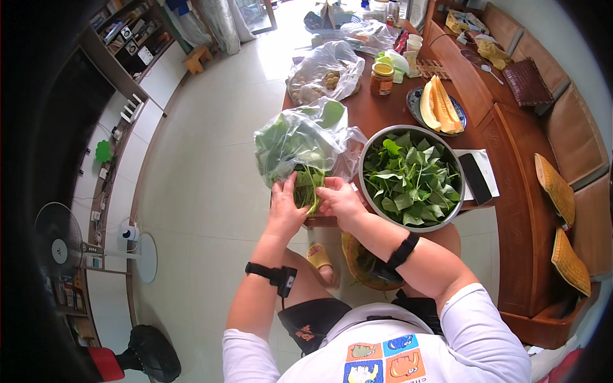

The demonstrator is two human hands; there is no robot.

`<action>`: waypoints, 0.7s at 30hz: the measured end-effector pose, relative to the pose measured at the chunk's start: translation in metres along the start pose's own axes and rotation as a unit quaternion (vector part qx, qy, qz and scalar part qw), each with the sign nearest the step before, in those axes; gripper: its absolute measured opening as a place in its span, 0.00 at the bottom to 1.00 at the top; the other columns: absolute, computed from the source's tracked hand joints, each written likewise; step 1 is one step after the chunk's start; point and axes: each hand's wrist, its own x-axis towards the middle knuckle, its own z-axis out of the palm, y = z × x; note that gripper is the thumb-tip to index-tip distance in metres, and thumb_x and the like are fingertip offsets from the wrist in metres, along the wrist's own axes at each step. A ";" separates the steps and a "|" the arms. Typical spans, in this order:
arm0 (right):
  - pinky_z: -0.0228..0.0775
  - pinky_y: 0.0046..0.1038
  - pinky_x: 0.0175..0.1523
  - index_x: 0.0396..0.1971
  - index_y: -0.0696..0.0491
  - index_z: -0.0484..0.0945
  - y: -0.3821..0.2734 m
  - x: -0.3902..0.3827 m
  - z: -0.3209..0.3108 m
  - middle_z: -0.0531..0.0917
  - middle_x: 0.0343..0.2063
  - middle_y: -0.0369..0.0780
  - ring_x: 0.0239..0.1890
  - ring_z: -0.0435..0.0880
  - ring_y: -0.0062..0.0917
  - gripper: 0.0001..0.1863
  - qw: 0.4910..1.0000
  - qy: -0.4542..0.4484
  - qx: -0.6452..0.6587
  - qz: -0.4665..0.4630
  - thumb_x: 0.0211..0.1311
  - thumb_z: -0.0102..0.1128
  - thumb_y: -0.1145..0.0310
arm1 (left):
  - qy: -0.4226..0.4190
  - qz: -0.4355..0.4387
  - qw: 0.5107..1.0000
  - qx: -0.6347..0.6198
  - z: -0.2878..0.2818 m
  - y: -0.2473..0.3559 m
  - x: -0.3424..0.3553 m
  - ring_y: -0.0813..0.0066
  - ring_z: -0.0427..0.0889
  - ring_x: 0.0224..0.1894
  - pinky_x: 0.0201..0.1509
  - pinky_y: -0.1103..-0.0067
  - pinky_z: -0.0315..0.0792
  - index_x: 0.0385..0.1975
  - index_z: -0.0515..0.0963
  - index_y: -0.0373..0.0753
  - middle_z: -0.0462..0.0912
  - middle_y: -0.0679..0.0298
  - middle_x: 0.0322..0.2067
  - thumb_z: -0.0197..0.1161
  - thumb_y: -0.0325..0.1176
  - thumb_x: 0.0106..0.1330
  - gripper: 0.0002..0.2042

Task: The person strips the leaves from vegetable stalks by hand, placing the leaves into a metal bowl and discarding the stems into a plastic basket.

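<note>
At the table's near edge, a bunch of leafy greens [309, 185] pokes its green stems out of a clear plastic bag [300, 137]. My left hand [285, 205] is closed around the left side of the stems. From the right, my right hand [338, 199] pinches stems at the bunch's edge with thumb and fingers. Just right of my right hand stands a round metal bowl [426, 228] heaped with loose green leaves [412, 175]. Larger leaves of the bunch stay partly covered by the plastic.
Beyond lie another bag [324, 73] of round items, a yellow-lidded jar [382, 79] and a plate of melon wedges [440, 108]. A black phone [476, 179] rests right of the bowl. Below the table edge is a yellow container [352, 258] with greens. A fan [60, 249] stands left.
</note>
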 end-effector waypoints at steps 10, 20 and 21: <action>0.71 0.18 0.23 0.50 0.58 0.66 -0.040 -0.057 0.004 0.77 0.28 0.35 0.20 0.80 0.19 0.18 0.999 -0.053 0.013 0.000 0.63 0.59 0.72 | 0.049 -0.051 0.997 0.009 0.020 -0.014 0.009 0.44 0.66 0.60 0.64 0.66 0.66 0.67 0.59 0.36 0.64 0.44 0.56 0.69 0.30 0.46 0.43; 0.72 0.18 0.22 0.57 0.61 0.63 -0.033 -0.116 -0.025 0.76 0.26 0.34 0.20 0.81 0.19 0.25 0.996 -0.081 -0.034 0.019 0.62 0.60 0.72 | 0.063 -0.091 0.993 -0.027 0.024 -0.014 0.029 0.40 0.72 0.53 0.57 0.60 0.70 0.55 0.65 0.34 0.71 0.42 0.49 0.71 0.32 0.45 0.34; 0.73 0.17 0.22 0.58 0.60 0.62 -0.036 -0.124 -0.028 0.77 0.26 0.34 0.19 0.81 0.18 0.26 0.996 -0.076 -0.042 0.025 0.62 0.60 0.73 | 0.073 -0.084 0.993 -0.027 0.028 -0.016 0.033 0.39 0.72 0.52 0.57 0.59 0.70 0.54 0.66 0.34 0.71 0.41 0.49 0.72 0.33 0.45 0.34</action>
